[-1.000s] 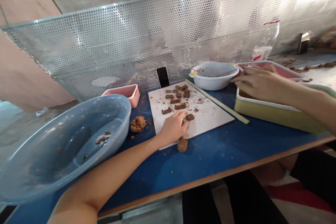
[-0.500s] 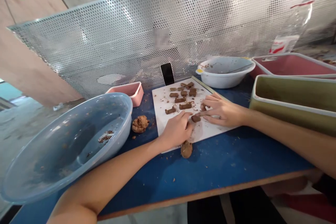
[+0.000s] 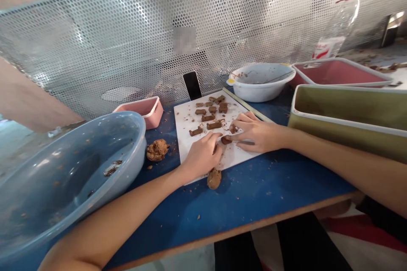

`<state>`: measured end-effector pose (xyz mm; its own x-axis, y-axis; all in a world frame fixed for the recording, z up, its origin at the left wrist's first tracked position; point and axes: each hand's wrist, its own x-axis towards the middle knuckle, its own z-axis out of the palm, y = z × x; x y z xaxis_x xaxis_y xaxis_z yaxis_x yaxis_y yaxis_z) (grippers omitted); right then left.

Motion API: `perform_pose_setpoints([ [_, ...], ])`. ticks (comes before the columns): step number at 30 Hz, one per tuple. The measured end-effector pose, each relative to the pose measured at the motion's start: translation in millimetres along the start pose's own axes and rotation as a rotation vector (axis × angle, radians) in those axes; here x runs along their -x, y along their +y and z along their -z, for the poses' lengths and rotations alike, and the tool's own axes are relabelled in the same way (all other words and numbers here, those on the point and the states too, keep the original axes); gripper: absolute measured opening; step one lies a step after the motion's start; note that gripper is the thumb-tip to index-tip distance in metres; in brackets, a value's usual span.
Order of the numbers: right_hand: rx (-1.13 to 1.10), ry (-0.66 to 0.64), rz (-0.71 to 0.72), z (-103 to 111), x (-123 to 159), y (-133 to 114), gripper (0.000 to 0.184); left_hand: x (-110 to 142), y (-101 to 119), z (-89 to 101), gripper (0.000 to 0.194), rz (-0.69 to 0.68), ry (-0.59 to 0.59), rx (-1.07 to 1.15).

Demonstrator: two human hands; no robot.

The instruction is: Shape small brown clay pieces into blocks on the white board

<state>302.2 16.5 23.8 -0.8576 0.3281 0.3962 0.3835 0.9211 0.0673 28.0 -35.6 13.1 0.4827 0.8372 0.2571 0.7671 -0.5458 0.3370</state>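
Both hands working at small clay pc on white board

L hand [image 3: 202,156] is reaching in w/ thumb & index bent, gap b/w them narrow; fingertips are sitting right at the small clay pc [image 3: 226,140], but can't tell if they're pinching it. R hand [image 3: 259,133] is coming in from the opp. side, fingers curled, one fingertip touching the pc. A thin grey strip [image 3: 246,142] is showing b/w its fingers; can't tell if they're gripping it. Pc itself is lying on the white board [image 3: 237,156], b/w both hands, approx. mid-board.

Beyond the hands, several shaped clay pcs [image 3: 214,124] are lying in loose rows, w/ crumbs scattering around. Rounded clay lump [image 3: 214,179] is sitting at the board's near edge, by L wrist; rough clay lump [image 3: 157,150] is resting on the blue table [image 3: 254,190], left of the board. Pale stick [image 3: 244,103] is running along the board's right side.

Phone [image 3: 192,85] is propping up behind the board, near the perforated metal screen [image 3: 127,42]. Blue basin [image 3: 135,163] & small pink box [image 3: 154,116] are standing to the left; white bowl [image 3: 262,91], red tray [image 3: 343,73] & green box [image 3: 305,122] are standing to the right, clear bottle [image 3: 337,29] rising behind the tray.
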Motion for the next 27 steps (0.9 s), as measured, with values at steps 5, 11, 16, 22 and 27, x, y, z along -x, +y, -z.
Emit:
perform_pose_setpoints([
  [5, -0.015, -0.003, 0.000, -0.2, -0.3, -0.5, 0.035, -0.1, -0.6, -0.6, 0.040, 0.000, -0.003, -0.016],
  [11, -0.047, -0.019, -0.010, -1.6, 0.7, -0.3, 0.034, -0.8, 1.2, 0.3, 0.040, 0.009, -0.010, -0.031],
  [16, -0.036, -0.035, -0.053, -1.9, 0.2, -1.2, 0.039, -1.0, 2.1, 1.3, 0.040, 0.020, -0.016, -0.031],
  [22, -0.041, -0.064, -0.038, -5.4, -0.5, -1.3, 0.042, 0.1, 1.9, 0.4, 0.050, 0.058, 0.006, 0.021],
  [27, -0.097, -0.008, -0.057, -5.7, -2.4, -1.3, 0.035, 0.2, 2.4, 0.3, 0.056, 0.070, 0.018, 0.050],
])
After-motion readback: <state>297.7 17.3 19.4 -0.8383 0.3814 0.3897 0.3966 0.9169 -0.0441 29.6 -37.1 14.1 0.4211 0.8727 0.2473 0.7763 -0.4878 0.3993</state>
